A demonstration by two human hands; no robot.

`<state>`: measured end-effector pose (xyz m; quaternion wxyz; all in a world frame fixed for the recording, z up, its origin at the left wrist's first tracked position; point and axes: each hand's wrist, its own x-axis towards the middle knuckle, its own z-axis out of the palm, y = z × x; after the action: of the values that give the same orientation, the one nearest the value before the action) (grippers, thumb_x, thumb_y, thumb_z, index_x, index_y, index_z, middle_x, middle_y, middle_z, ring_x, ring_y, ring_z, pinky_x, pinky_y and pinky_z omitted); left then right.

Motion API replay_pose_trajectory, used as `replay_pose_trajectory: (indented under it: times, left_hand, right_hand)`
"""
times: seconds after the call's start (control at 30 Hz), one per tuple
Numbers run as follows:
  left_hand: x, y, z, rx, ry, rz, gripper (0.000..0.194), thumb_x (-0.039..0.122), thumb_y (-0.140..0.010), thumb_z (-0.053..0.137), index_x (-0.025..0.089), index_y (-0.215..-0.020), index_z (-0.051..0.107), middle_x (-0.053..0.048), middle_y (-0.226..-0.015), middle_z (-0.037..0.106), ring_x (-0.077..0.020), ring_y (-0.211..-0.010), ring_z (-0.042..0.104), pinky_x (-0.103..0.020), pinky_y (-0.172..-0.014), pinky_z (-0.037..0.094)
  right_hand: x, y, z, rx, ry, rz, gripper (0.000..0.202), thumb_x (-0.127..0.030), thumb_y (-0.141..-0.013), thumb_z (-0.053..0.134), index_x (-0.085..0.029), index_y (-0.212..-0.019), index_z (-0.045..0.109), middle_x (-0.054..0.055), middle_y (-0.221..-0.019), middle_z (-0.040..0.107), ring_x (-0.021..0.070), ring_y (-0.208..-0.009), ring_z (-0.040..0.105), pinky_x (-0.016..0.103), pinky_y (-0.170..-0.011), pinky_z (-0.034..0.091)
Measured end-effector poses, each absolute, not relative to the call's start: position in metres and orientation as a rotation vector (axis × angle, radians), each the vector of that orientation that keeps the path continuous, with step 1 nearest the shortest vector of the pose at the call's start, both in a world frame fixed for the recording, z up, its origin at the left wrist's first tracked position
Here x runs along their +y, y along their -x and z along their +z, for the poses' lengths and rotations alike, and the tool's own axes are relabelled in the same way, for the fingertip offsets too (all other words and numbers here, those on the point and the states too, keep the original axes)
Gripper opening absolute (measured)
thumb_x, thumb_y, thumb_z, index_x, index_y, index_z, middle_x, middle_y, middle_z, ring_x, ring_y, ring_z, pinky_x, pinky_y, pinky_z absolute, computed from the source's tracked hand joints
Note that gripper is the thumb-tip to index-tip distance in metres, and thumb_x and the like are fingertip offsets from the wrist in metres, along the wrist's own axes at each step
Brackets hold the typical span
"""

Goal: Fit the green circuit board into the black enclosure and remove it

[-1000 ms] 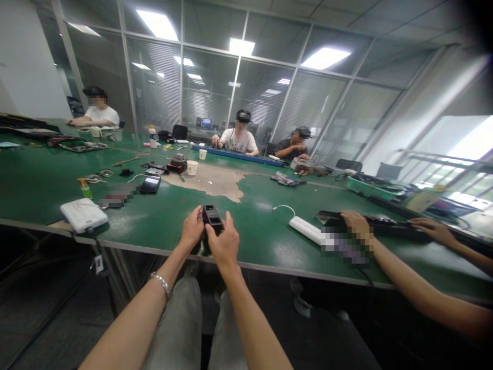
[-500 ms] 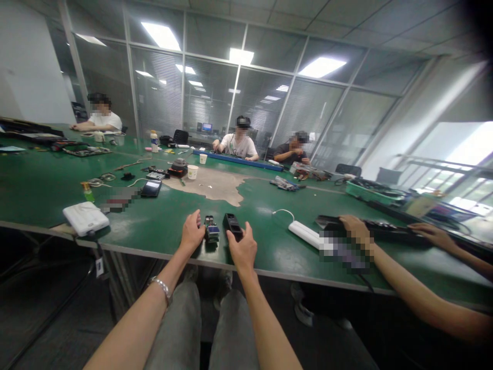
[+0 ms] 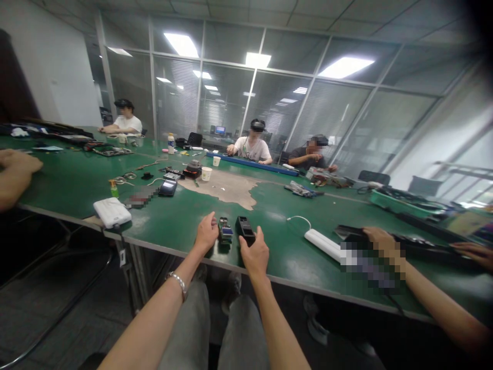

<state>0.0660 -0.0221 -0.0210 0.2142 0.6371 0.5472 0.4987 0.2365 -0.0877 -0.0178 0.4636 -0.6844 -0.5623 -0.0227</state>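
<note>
Near the front edge of the green table (image 3: 154, 218) a small circuit board module (image 3: 225, 231) with a blue screen lies between my hands. My left hand (image 3: 207, 232) rests just left of it, fingers curled; whether it holds anything is hidden. To the module's right is a black housing (image 3: 245, 229) with rectangular openings. My right hand (image 3: 254, 249) is at the near end of this housing, thumb on its left side and fingers on its right.
A white box (image 3: 112, 212) with a cable sits at the left edge. Right of my hands lie a white power strip (image 3: 323, 244) and a person's hand (image 3: 379, 241) on a black part. Paper cups (image 3: 206, 173) and tools stand farther back.
The view has swung left, so the table's contents appear farther right. Another person's hands have come into view at the left edge. My hands keep about the same places beside the module and housing.
</note>
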Motion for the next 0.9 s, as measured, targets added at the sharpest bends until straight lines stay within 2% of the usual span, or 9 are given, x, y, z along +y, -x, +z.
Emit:
replay_pose_trajectory:
  times: [0.13,0.27,0.4,0.5,0.63,0.73,0.9]
  left_hand:
    - [-0.019,-0.066,-0.023,1.459,-1.627,1.472,0.045,0.011,-0.081,0.047,0.01,-0.126,0.053,-0.015,-0.117,0.065,-0.0172,-0.102,0.065,-0.033,-0.097,0.049]
    - [-0.017,-0.063,-0.023,1.292,-1.307,1.763,0.039,0.018,-0.089,0.038,0.012,-0.126,0.05,-0.015,-0.125,0.06,-0.016,-0.111,0.061,-0.032,-0.098,0.048]
    - [-0.02,-0.058,-0.017,1.105,-1.003,2.027,0.04,0.022,-0.091,0.032,0.014,-0.128,0.045,-0.016,-0.128,0.055,-0.0156,-0.114,0.059,-0.033,-0.099,0.047]
    - [-0.022,-0.056,-0.013,0.969,-0.87,2.098,0.037,0.024,-0.09,0.036,0.015,-0.123,0.049,-0.015,-0.123,0.058,-0.0178,-0.111,0.061,-0.037,-0.098,0.049]
    - [-0.021,-0.059,-0.015,0.895,-0.853,2.029,0.035,0.025,-0.089,0.039,0.014,-0.12,0.051,-0.015,-0.117,0.062,-0.0196,-0.107,0.063,-0.039,-0.094,0.051]
    - [-0.017,-0.062,-0.02,0.984,-0.967,1.881,0.037,0.029,-0.09,0.04,0.015,-0.122,0.051,-0.016,-0.122,0.061,-0.0203,-0.109,0.062,-0.038,-0.092,0.052]
    - [-0.016,-0.065,-0.023,1.203,-1.332,1.668,0.039,0.029,-0.091,0.04,0.018,-0.126,0.053,-0.012,-0.13,0.058,-0.0194,-0.116,0.058,-0.037,-0.099,0.048]
  right_hand:
    - [-0.093,-0.233,0.002,-1.235,1.571,0.064,0.074,-0.047,-0.079,0.062,-0.007,-0.138,0.041,0.017,-0.107,0.069,0.0297,-0.099,0.065,0.04,-0.087,0.047]
    - [-0.099,-0.219,0.027,-1.232,1.443,0.127,0.074,-0.048,-0.079,0.062,-0.009,-0.138,0.04,0.014,-0.104,0.07,0.0248,-0.093,0.067,0.033,-0.083,0.049]
    - [-0.104,-0.203,0.038,-1.315,1.469,0.108,0.074,-0.046,-0.079,0.063,-0.011,-0.139,0.039,0.013,-0.105,0.07,0.0259,-0.096,0.067,0.034,-0.085,0.048]
    - [-0.105,-0.195,0.034,-1.362,1.534,0.091,0.072,-0.043,-0.079,0.063,-0.01,-0.139,0.039,0.014,-0.107,0.07,0.0271,-0.1,0.065,0.035,-0.086,0.047]
    - [-0.104,-0.188,0.028,-1.413,1.598,0.058,0.071,-0.041,-0.081,0.062,-0.008,-0.139,0.038,0.017,-0.11,0.068,0.0278,-0.1,0.065,0.035,-0.085,0.047]
    - [-0.103,-0.184,0.03,-1.451,1.664,0.004,0.072,-0.042,-0.083,0.06,-0.006,-0.14,0.037,0.02,-0.111,0.066,0.0298,-0.101,0.064,0.035,-0.084,0.047]
    - [-0.103,-0.177,0.039,-1.52,1.745,-0.059,0.072,-0.04,-0.085,0.058,-0.005,-0.142,0.032,0.021,-0.112,0.064,0.03,-0.1,0.064,0.034,-0.083,0.046]
